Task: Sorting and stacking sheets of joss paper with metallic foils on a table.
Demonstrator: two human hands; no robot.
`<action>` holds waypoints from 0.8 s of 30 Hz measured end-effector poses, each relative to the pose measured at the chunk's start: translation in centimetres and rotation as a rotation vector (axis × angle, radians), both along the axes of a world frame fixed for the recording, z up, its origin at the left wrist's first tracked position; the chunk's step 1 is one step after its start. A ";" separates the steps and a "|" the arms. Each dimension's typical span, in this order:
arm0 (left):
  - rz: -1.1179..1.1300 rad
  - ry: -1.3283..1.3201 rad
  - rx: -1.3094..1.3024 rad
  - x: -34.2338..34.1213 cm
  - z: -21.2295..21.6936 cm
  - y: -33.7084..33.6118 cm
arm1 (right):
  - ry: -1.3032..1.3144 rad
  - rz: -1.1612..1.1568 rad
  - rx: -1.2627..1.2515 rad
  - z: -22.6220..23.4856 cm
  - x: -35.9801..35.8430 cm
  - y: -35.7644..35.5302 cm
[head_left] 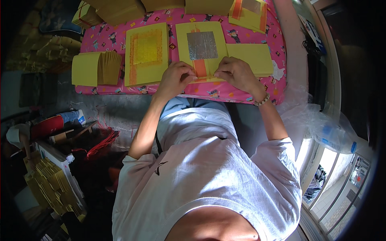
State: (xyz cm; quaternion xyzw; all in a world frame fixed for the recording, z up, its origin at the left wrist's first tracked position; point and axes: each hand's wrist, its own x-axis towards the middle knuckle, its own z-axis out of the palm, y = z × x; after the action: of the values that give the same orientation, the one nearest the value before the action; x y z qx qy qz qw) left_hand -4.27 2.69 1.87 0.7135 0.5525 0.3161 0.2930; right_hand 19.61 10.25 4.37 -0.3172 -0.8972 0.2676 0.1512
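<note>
A yellow paper sheet point(181, 44) with a silver foil square point(202, 45) and an orange band point(200, 67) lies in front of me. My left hand point(177, 78) pinches its near edge on the left. On the right of that same edge, my right hand point(236, 74) has its thumb and fingertips closed on the paper. The edge between them looks narrowly folded. Left of the sheet is a yellow stack point(146, 52) topped with a gold foil square in an orange border. Beside my right hand lies a plain yellow paper stack point(253, 58).
A pink printed cloth point(177, 88) covers the table. Fanned yellow papers point(96, 68) sit at left, and bundles point(120, 10) line the far side. Clear plastic bags point(329, 128) hang at right. Another person point(20, 136) handles paper stacks point(52, 180) at lower left, near red strings point(102, 142).
</note>
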 end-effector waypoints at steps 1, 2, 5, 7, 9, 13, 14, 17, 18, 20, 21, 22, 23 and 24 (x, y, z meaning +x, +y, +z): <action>0.000 0.000 0.000 0.0 0.0 0.0 | 0.000 0.000 0.000 0.0 0.0 0.0; 0.006 -0.002 0.004 0.0 -0.1 0.0 | 0.012 0.007 0.016 -0.1 0.0 0.0; -0.027 0.059 0.023 0.1 0.2 0.1 | -0.005 0.012 0.114 -0.4 0.0 -0.3; -0.061 0.126 0.044 0.5 0.8 0.3 | -0.030 0.013 0.201 -0.2 -0.2 -0.4; -0.057 0.269 0.081 1.5 1.6 0.3 | -0.092 -0.024 0.293 0.3 -0.4 -0.9; -0.073 0.300 0.206 3.3 1.8 0.8 | -0.030 -0.049 0.354 1.3 -0.7 -0.9; -0.072 0.302 0.214 3.4 1.6 0.9 | 0.043 -0.051 0.347 1.3 -0.7 -0.8; -0.021 0.381 0.227 3.2 1.8 1.3 | 0.233 -0.161 0.320 2.2 -1.3 -1.1; 0.028 0.325 0.252 2.9 2.1 1.3 | 0.349 -0.267 0.294 2.5 -1.5 -1.1; 0.079 0.272 0.281 2.2 2.5 1.4 | 0.444 -0.318 0.128 1.9 -1.5 -0.6; 0.153 0.171 0.353 1.9 2.8 1.4 | 0.532 -0.373 -0.042 1.6 -1.5 -0.3; 0.226 0.070 0.423 1.5 3.0 1.5 | 0.534 -0.373 -0.036 1.2 -1.7 0.0; 0.225 0.070 0.429 1.1 3.2 1.4 | 0.596 -0.392 -0.199 0.7 -2.1 0.2; 0.239 -0.071 0.350 0.8 3.4 1.3 | 0.655 -0.408 -0.366 0.4 -2.6 0.4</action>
State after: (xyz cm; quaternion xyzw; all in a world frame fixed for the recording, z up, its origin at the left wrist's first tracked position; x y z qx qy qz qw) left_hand -3.49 3.96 5.28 0.6713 0.5592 0.4645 0.1444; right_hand 17.04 10.65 4.76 -0.4080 -0.6584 0.4737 0.4191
